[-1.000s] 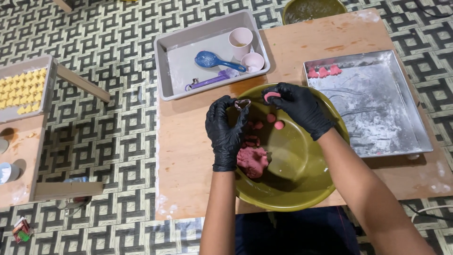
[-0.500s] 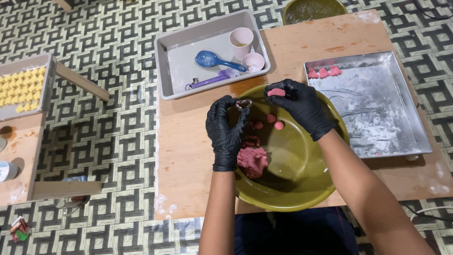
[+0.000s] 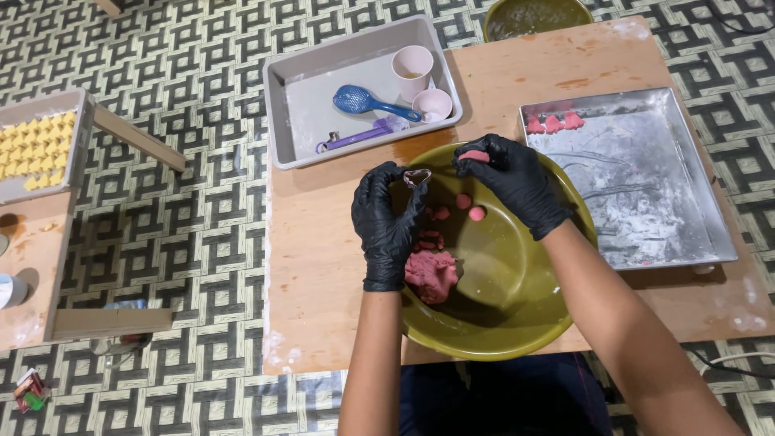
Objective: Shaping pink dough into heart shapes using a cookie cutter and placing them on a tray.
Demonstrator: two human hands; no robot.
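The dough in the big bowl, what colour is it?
Pink dough, seen in the head view, inside an olive-green bowl.

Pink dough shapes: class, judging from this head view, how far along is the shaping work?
Early on. Done: three pink shapes sit in the floured metal tray. In hand: the left hand holds a small cutter; the right hand holds a pink piece. Left: a dough lump and bits in the green bowl.

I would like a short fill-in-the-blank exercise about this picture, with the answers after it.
1. Both hands wear ____ gloves.
2. The right hand holds a small piece of ____ dough.
3. The dough lump lies inside the olive-green ____.
4. The blue spoon lies in the ____ tray.

Answers: black; pink; bowl; grey
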